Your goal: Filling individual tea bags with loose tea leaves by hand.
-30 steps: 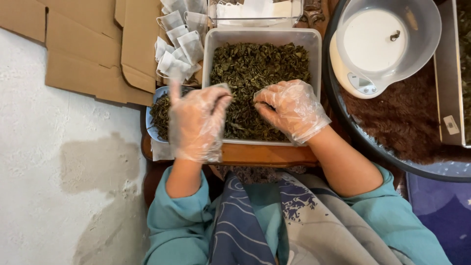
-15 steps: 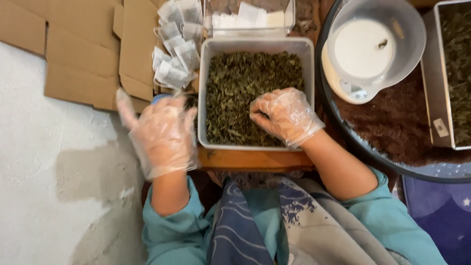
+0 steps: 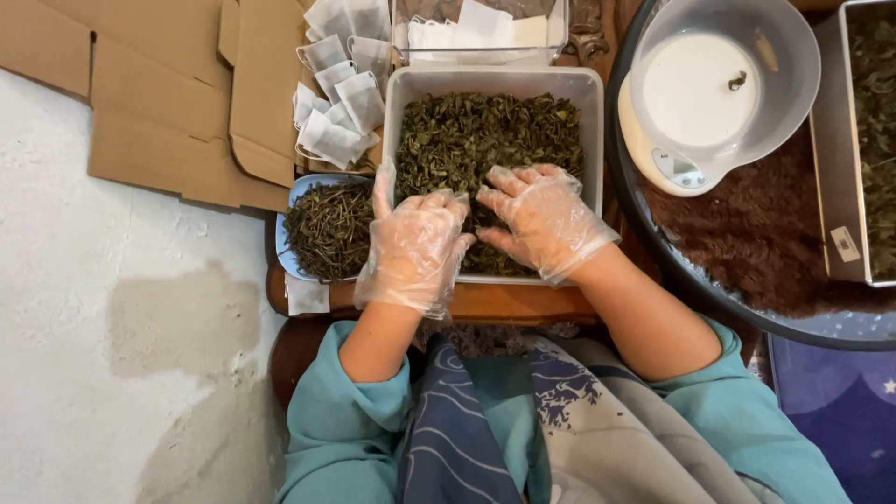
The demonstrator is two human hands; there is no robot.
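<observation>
A white rectangular tub full of dried dark green leaves stands on a wooden board in front of me. Both hands wear thin clear plastic gloves. My left hand rests over the tub's near left part, fingers bent down onto the leaves. My right hand lies beside it, with spread fingertips pressed into the leaves. The two hands almost touch. Left of the tub, a blue dish holds a heap of thin dried stems.
Small empty white filter bags are piled behind the blue dish. A clear box of white sheets stands behind the tub. Flattened cardboard lies far left. To the right, a white scale with a clear bowl and a metal tray of leaves.
My left hand has come back from over the blue dish at the left into the tub, beside my right hand. The right hand stayed in the leaves.
</observation>
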